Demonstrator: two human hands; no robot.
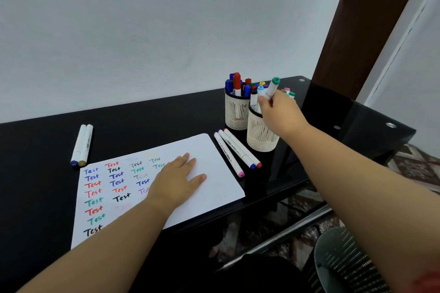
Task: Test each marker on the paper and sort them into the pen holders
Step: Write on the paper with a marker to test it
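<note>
Glossy black surface, two cream slotted pen holders: the near pen holder and the far pen holder, packed with caps. Right hand pinches a green-capped marker, white-barrelled, tilted above the near holder. Left hand lies flat, fingers straight, on the paper full of coloured "Test" scribbles. Three markers lie beside the paper's right edge, two markers at its far-left corner.

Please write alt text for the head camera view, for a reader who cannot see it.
A person's right hand holds a green-capped marker over the nearer pen holder, while the left hand rests flat on a paper covered with coloured "Test" words. Three markers lie right of the paper, two markers left, all on a black table.
</note>
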